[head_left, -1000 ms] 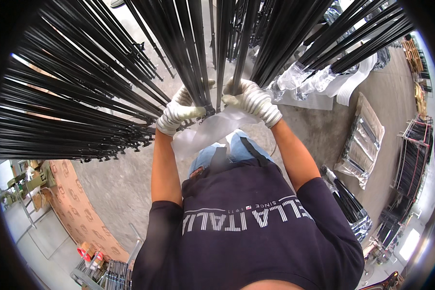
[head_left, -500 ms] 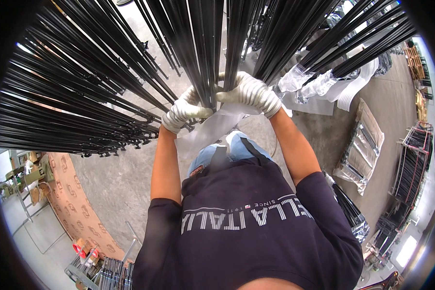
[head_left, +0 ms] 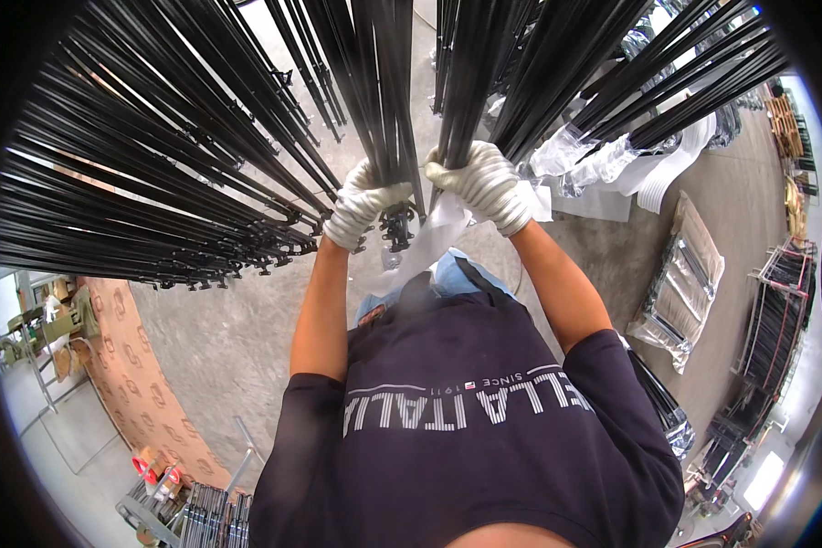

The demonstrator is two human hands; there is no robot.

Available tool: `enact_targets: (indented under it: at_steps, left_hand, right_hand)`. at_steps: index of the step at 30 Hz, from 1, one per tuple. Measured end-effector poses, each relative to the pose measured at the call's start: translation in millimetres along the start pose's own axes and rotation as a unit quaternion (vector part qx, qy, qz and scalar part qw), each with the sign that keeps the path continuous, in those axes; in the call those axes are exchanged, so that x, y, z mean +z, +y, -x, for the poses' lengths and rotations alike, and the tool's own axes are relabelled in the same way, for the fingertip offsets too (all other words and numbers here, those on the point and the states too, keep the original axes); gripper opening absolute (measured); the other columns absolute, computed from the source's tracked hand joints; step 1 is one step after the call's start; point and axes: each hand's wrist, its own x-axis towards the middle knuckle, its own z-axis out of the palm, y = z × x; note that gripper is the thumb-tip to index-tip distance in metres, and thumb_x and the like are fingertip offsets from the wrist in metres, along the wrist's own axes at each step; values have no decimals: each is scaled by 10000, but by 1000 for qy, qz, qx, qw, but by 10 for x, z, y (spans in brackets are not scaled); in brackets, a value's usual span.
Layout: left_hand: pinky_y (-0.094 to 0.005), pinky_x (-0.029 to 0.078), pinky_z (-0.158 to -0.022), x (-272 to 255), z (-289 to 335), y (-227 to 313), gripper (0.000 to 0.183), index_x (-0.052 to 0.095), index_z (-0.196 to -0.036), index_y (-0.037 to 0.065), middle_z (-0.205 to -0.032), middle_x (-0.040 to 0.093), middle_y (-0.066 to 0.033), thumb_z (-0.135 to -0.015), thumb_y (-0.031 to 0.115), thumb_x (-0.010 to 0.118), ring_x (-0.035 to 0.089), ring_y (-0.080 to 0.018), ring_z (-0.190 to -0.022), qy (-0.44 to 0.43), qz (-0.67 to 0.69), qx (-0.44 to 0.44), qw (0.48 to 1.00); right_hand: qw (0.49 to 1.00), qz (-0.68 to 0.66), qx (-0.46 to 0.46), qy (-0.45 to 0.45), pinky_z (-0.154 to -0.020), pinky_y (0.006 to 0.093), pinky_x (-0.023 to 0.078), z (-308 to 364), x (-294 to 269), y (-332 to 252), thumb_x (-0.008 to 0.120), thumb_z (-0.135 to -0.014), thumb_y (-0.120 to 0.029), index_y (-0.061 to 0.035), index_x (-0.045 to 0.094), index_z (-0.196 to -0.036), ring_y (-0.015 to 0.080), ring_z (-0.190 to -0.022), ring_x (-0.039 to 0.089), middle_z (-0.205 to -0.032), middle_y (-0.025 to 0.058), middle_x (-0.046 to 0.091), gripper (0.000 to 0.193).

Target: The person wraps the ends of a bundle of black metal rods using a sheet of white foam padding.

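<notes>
My left hand (head_left: 363,208), in a whitish knitted glove, is wrapped round a bundle of long black metal rods (head_left: 379,91). Dark fittings (head_left: 395,228) show at that bundle's lower end, just below the glove. My right hand (head_left: 484,187), gloved the same way, grips a second bundle of black rods (head_left: 470,82) a little to the right. A thin white wrapping sheet (head_left: 437,233) hangs between the two hands, near the right thumb, down in front of my jeans. Whether the right fingers also pinch the sheet is hidden.
Many black rods (head_left: 137,201) with end fittings fan out on the left. More rods (head_left: 575,73) stand at right, some ends covered in clear plastic (head_left: 562,151). A wrapped flat package (head_left: 680,283) lies on the concrete floor (head_left: 192,338). Patterned brown cardboard (head_left: 123,338) lies lower left.
Both bundles have spread slightly apart, the right hand's tilting rightward. The left bundle's end fittings have come into view, and the white sheet, earlier stretched across below the hands, now hangs narrower.
</notes>
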Motion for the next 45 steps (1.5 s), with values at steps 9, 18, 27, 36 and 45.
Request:
enact_targets:
  at_steps: [9, 18, 27, 36, 45]
  left_hand:
    - [-237, 478, -672, -65, 22, -93, 266, 590, -940, 33, -854, 620, -36, -690, 44, 682, 576, -103, -760, 22, -32, 105, 994]
    - [-212, 454, -599, 52, 53, -56, 278, 568, -837, 62, -735, 582, 12, -627, 50, 749, 532, -67, -653, 53, -57, 90, 993]
    - [-185, 376, -484, 52, 39, -37, 227, 559, -804, 81, -646, 526, 65, -672, 121, 740, 459, -29, -546, 73, -24, 69, 995]
    - [-239, 452, -772, -213, 32, -246, 292, 541, -1055, 29, -953, 612, -53, -824, 207, 564, 568, -113, -871, -47, 94, 131, 986]
    - [-189, 464, -659, -169, 91, -139, 279, 550, -1078, 42, -929, 614, -24, -807, 106, 568, 567, -69, -776, -39, 161, 114, 980]
  right_hand:
    - [1000, -6, -5, 3, -600, 205, 443, -16, -12, 115, 674, -702, -134, -50, 639, -765, 60, -626, 547, -667, -5, 603, 110]
    - [998, -6, -64, 2, -544, 269, 451, 1, -42, 72, 655, -704, -210, -75, 635, -729, 132, -534, 559, -603, 66, 598, 138]
    - [998, 51, -47, 1, -614, 218, 434, -36, -26, 99, 662, -711, -122, -46, 646, -775, 64, -655, 533, -689, -19, 595, 101]
    - [998, -38, -46, -8, -597, 223, 448, -80, -3, 147, 685, -700, -124, -50, 642, -774, 75, -630, 552, -679, 5, 615, 114]
    - [998, -10, -44, -34, -589, 204, 437, -79, -1, 44, 658, -723, -105, -24, 642, -800, 57, -640, 530, -695, -13, 598, 113]
